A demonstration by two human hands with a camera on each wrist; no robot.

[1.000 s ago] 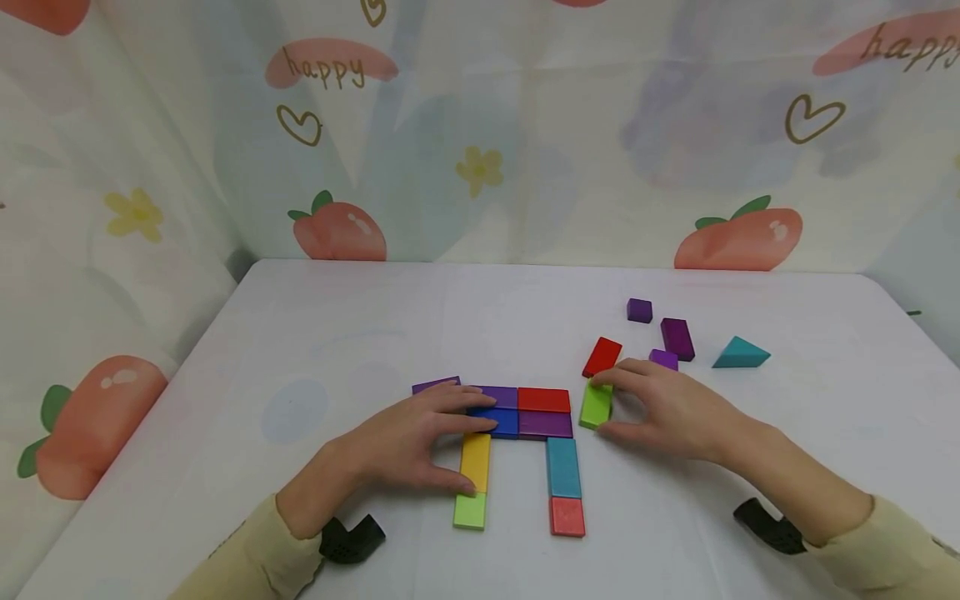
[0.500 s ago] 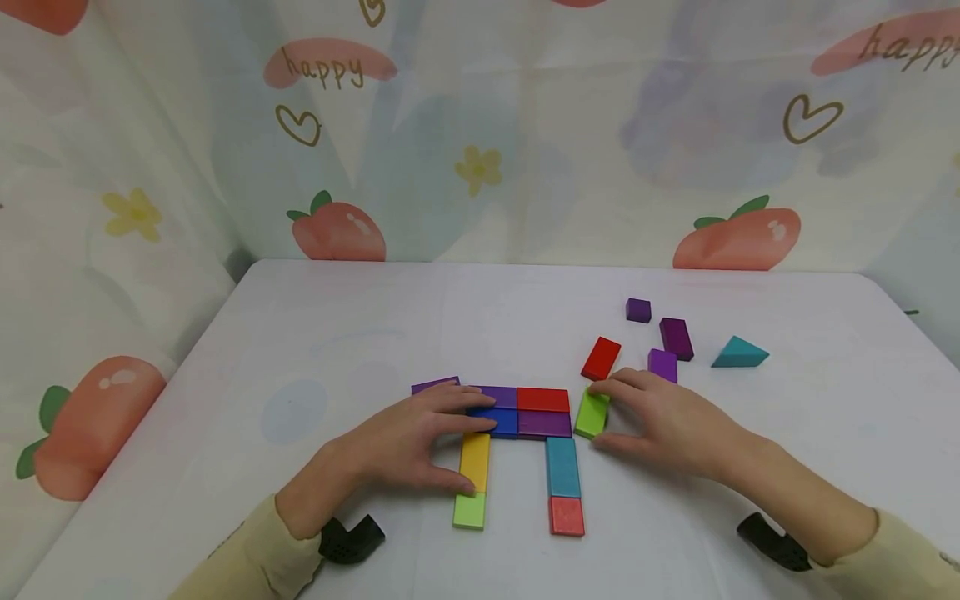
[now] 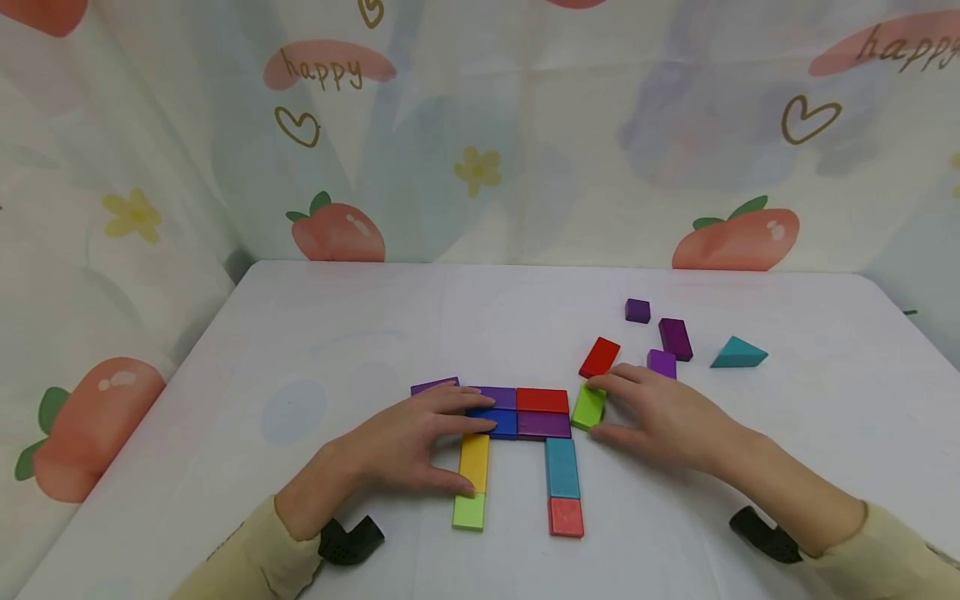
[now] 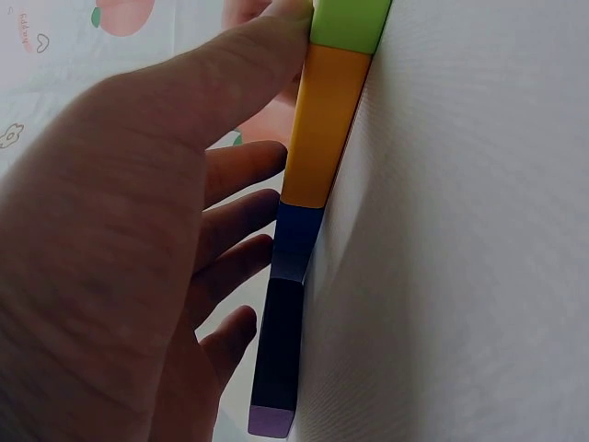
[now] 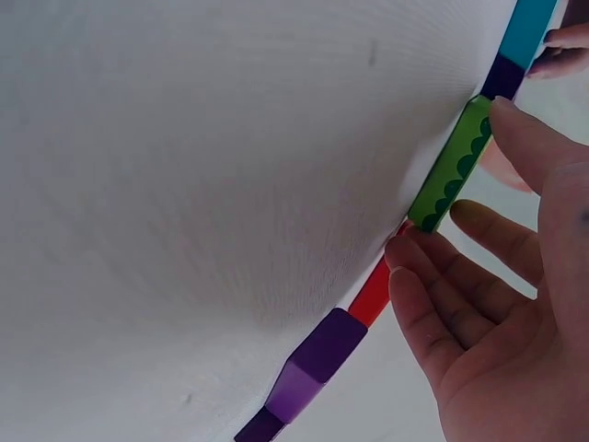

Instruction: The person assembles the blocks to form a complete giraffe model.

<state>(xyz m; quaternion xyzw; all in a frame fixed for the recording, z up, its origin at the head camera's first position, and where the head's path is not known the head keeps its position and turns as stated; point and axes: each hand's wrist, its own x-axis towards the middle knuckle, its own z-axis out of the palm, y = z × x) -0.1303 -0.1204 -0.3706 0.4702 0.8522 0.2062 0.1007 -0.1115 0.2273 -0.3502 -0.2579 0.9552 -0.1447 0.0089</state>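
Note:
My left hand [image 3: 405, 442] rests spread over a flat block figure. Its fingers lie on the purple block [image 3: 501, 397] and blue block [image 3: 507, 423]. Its thumb touches where the yellow block [image 3: 474, 462] meets a light green block [image 3: 468, 513]. With thumb at one end and fingers at the other, my right hand [image 3: 667, 412] pinches a green block [image 5: 451, 166] beside the figure's right end. A red block [image 3: 542, 400] and a dark purple block [image 3: 543, 425] form that end. Below them a teal block [image 3: 562, 467] and a coral block [image 3: 566, 517] make a leg.
Behind the right hand lie a loose red block [image 3: 600, 357], a violet block [image 3: 662, 363], a dark purple block [image 3: 676, 339], a small purple block [image 3: 637, 311] and a teal triangle [image 3: 739, 352]. Another purple block [image 3: 435, 384] shows behind the left hand. A patterned curtain [image 3: 480, 108] borders the table.
The right hand has shifted the green block slightly left, close against the figure's right end. My left hand has stayed in place.

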